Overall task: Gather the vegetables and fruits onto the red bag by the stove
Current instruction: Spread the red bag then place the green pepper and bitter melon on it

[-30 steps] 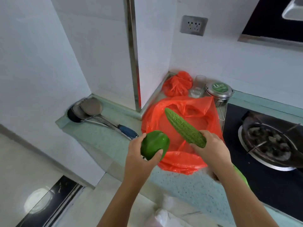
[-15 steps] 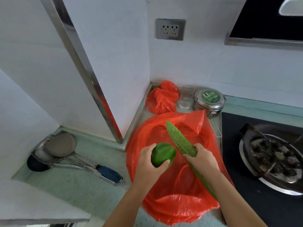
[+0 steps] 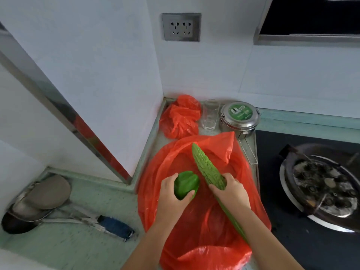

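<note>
Over the pale green speckled tabletop (image 3: 87, 250), from the head view, we see a large red plastic bag (image 3: 194, 240) spread flat between the wall corner and the black stove (image 3: 292, 191). Both hands are above it.

The left hand (image 3: 173, 193) has its fingers and thumb curled round a glossy green bell pepper (image 3: 186, 185), holding it low over the bag's middle. The right hand (image 3: 231, 191) grips the thick end of a long, warty green bitter gourd (image 3: 207, 168), whose pointed tip slants toward the bag's far edge. A smooth, slender green vegetable (image 3: 229, 217) runs back under the right hand along the forearm. We cannot tell whether the hand holds it too or whether it lies on the bag.

We cannot tell either whether the pepper or the gourd touches the plastic yet. We judge the task to be at the setting-down step. The produce has reached the bag, and what remains is to lower it and release it. No other fruit or vegetables show on the tabletop, so any more lie out of view.

Behind the bag stand a crumpled red plastic bag (image 3: 180, 115), a clear glass (image 3: 210, 114) and a round steel tin with a green label (image 3: 240, 115).
</note>
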The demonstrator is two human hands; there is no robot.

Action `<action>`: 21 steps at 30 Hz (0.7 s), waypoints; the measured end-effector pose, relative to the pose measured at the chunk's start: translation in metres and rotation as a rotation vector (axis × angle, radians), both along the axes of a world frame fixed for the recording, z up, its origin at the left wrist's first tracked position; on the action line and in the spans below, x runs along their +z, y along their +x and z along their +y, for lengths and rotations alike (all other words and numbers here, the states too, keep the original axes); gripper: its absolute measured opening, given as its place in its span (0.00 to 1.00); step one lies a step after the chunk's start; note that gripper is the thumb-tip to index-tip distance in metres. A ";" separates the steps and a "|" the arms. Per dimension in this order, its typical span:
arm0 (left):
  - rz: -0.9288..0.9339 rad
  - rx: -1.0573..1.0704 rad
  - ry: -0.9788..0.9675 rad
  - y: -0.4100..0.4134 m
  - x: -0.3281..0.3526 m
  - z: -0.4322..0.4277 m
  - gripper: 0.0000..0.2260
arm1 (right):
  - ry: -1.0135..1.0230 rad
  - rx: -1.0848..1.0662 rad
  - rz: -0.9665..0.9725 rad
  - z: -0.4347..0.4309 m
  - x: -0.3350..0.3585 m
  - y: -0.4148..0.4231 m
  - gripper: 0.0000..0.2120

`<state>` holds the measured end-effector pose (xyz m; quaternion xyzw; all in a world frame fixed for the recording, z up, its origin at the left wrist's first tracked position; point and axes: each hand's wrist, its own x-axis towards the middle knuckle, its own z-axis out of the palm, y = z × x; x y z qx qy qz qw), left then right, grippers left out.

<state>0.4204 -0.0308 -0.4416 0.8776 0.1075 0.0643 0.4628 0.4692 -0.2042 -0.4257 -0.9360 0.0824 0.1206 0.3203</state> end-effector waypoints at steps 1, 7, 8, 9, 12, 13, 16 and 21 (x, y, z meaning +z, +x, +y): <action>0.004 -0.003 0.000 0.002 -0.001 0.000 0.29 | 0.006 -0.008 -0.011 0.001 -0.002 0.000 0.24; -0.023 -0.011 0.017 0.010 -0.004 -0.001 0.29 | 0.015 -0.039 -0.031 0.004 -0.013 0.000 0.24; -0.028 -0.017 0.023 0.012 -0.004 -0.001 0.29 | 0.019 -0.043 -0.033 0.004 -0.014 0.000 0.24; -0.035 -0.022 0.032 0.014 -0.004 -0.001 0.30 | 0.023 -0.045 -0.036 0.003 -0.015 0.000 0.25; -0.070 -0.019 0.057 0.021 -0.005 -0.003 0.30 | 0.024 -0.044 -0.049 0.002 -0.016 0.001 0.25; -0.087 -0.011 0.070 0.023 -0.005 -0.003 0.30 | 0.023 -0.043 -0.049 0.001 -0.016 0.001 0.25; -0.117 0.001 0.120 0.034 -0.007 -0.004 0.31 | 0.034 -0.042 -0.043 0.001 -0.017 0.000 0.25; -0.132 0.011 0.190 0.048 -0.011 -0.002 0.31 | 0.040 -0.035 -0.053 -0.002 -0.018 0.000 0.25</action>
